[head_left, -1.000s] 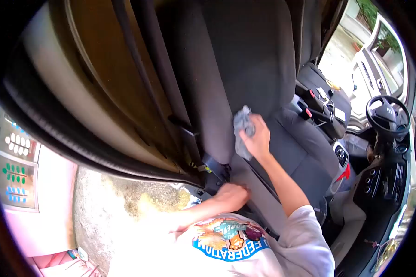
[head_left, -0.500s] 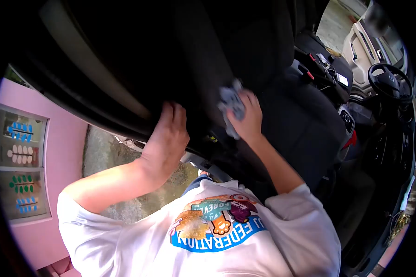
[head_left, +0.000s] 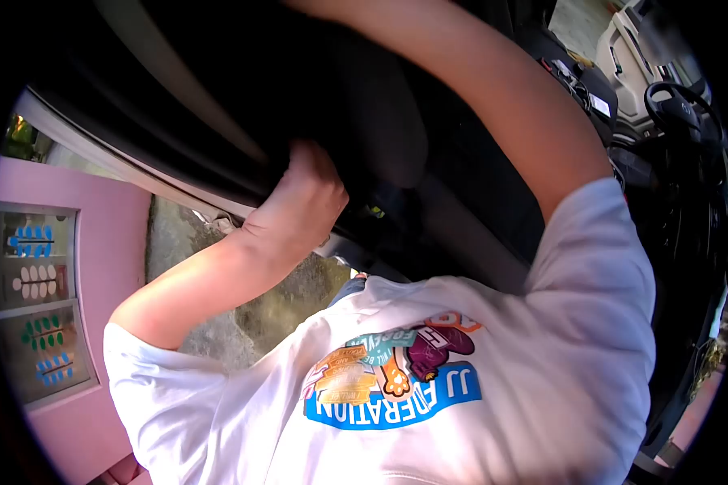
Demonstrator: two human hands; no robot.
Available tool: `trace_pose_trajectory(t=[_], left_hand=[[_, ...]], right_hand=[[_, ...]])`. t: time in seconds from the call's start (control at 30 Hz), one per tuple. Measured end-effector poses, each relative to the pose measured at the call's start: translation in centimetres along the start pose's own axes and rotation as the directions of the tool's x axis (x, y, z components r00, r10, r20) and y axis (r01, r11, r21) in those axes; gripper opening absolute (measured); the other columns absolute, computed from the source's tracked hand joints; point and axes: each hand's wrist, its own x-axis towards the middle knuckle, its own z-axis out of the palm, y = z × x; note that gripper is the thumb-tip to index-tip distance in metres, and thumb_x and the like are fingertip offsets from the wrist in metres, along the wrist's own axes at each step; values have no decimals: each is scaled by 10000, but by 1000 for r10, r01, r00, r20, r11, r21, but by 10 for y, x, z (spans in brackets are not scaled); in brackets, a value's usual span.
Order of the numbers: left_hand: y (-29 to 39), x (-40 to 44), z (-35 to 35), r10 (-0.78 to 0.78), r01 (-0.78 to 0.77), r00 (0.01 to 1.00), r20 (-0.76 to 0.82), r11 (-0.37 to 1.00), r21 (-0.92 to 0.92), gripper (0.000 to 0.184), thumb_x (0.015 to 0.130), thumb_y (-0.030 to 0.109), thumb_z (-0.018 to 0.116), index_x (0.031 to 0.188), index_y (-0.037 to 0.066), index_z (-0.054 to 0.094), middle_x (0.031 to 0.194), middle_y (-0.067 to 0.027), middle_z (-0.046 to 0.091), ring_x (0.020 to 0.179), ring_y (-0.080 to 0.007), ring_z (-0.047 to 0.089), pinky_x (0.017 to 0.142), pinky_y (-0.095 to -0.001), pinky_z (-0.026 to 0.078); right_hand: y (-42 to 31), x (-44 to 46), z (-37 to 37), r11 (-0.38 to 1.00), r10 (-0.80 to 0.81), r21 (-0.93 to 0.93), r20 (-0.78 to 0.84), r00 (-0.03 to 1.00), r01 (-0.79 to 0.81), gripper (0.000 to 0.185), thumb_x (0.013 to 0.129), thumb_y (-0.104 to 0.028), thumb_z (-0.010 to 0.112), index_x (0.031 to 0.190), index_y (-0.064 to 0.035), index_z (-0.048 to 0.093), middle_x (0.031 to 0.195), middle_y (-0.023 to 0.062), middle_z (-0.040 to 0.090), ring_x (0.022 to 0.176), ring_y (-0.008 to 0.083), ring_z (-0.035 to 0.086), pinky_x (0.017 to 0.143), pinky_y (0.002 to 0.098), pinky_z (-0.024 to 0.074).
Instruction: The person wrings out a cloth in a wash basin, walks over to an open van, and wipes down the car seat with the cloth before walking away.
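My left hand (head_left: 311, 190) is closed, its fingers curled into the dark area beside the car's door frame (head_left: 243, 212). What the fingers hold, if anything, is lost in shadow. My right arm (head_left: 493, 81) stretches up and across the car interior, and its hand lies beyond the top edge of the view. The grey cloth is out of sight as well. Below the arm is a dark car seat (head_left: 485, 226), partly covered by the arm and the white T-shirt (head_left: 461, 291).
A steering wheel (head_left: 675, 105) and an open beige door (head_left: 627, 56) are at the far right. Small items, among them a white-screened device (head_left: 599, 104), lie on the dark centre area. Outside at left stand a pink wall (head_left: 113, 242) and a window with leaf stickers (head_left: 36, 283).
My right hand, which held a grey cloth against the dark seat, has swung up and left out of view. My left hand stays by the door frame. The body has leaned in closer.
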Motion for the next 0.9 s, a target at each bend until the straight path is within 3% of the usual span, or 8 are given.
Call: trace_pose_trajectory(t=[0.07, 0.17, 0.2, 0.4, 0.57, 0.63, 0.83, 0.9], left_hand=[[-3, -2, -1, -16, 16, 1000, 18, 999, -29, 217, 861, 253, 576, 781, 144, 746, 754, -51, 641, 799, -222, 580, 839, -368, 421], [-4, -6, -6, 0, 1, 1000, 29, 999, -44, 200, 837, 249, 586, 762, 151, 744, 741, -38, 630, 795, -207, 575, 807, -342, 406], [-4, -6, -6, -7, 8, 1000, 26, 1000, -21, 197, 835, 248, 590, 759, 153, 744, 741, -37, 632, 801, -202, 578, 792, -336, 402], [2, -8, 3, -25, 25, 998, -66, 1000, -4, 192, 836, 238, 599, 727, 158, 735, 731, -26, 651, 818, -191, 589, 768, -328, 398], [4, -6, 3, -20, 17, 997, -72, 999, -35, 189, 832, 234, 609, 704, 162, 729, 716, -15, 655, 811, -189, 597, 768, -329, 405], [3, -7, 3, -20, 17, 996, -82, 999, -47, 181, 825, 227, 618, 693, 164, 725, 708, -13, 648, 791, -187, 600, 760, -324, 408], [2, -4, -1, -15, 9, 994, -108, 999, -51, 173, 820, 209, 628, 669, 175, 703, 696, -6, 629, 761, -178, 594, 746, -321, 409], [1, -4, -2, 2, -7, 994, -110, 999, -40, 169, 818, 210, 630, 667, 172, 697, 694, -7, 624, 761, -177, 592, 743, -319, 409]], right_hand=[[-33, -9, -18, 931, -200, -234, 320, 926, 282, 316, 909, -241, 579, 1127, -130, 779, 1085, 83, 705, 1059, 325, 567, 838, 505, 423], [-79, -58, -13, 894, -270, -271, 312, 911, 357, 347, 899, -308, 638, 1180, -120, 718, 1224, 93, 664, 1191, 330, 564, 885, 476, 470], [-100, -84, -17, 846, -354, -197, 487, 798, 495, 373, 945, -343, 520, 1182, -138, 722, 1246, 85, 650, 1243, 349, 498, 924, 487, 424], [-164, -177, -34, 909, -336, -31, 534, 775, 416, 371, 865, -292, 562, 1086, -53, 740, 1189, 135, 660, 1183, 401, 529, 866, 468, 444], [-223, -259, -45, 859, -42, 433, 593, 804, -274, 230, 781, -168, 633, 961, -80, 746, 1055, 87, 660, 1018, 357, 587, 790, 450, 464], [-218, -272, -56, 801, 165, 464, 435, 885, -378, 260, 710, -132, 700, 967, -124, 737, 989, 68, 633, 947, 320, 577, 766, 433, 471], [-226, -333, -116, 549, 459, 130, 779, 428, -826, 469, 630, -135, 796, 1088, -135, 701, 1113, 66, 642, 969, 351, 588, 782, 455, 516], [-234, -342, -132, 533, 449, 173, 772, 450, -828, 470, 639, -137, 794, 1097, -129, 693, 1128, 71, 639, 965, 352, 591, 791, 460, 520]])
